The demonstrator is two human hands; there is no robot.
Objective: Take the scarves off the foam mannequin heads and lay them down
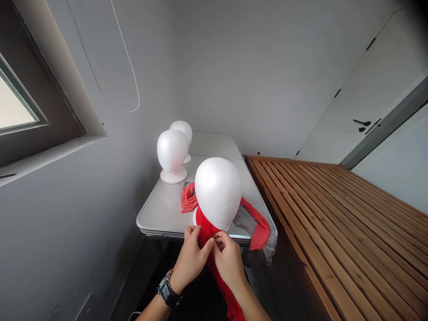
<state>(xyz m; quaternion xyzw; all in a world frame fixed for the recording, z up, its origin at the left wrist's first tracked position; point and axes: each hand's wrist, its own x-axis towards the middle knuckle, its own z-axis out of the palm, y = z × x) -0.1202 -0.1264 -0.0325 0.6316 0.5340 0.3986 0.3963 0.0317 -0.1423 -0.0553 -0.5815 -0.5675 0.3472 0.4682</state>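
A white foam head (218,191) stands at the near edge of a white folding table (160,209). A red scarf (257,227) is wrapped round its neck, with one end trailing down past the table edge. My left hand (192,257), with a black watch on the wrist, pinches the scarf at the front of the neck. My right hand (228,258) is closed on the same red fabric just beside it. The fingertips of both hands meet under the foam head.
Two more white foam heads (172,154) (182,130) stand further back on the table. A grey cloth (245,220) lies under the scarf at the table's right edge. A slatted wooden platform (334,214) runs along the right. A window is at upper left, a white door at right.
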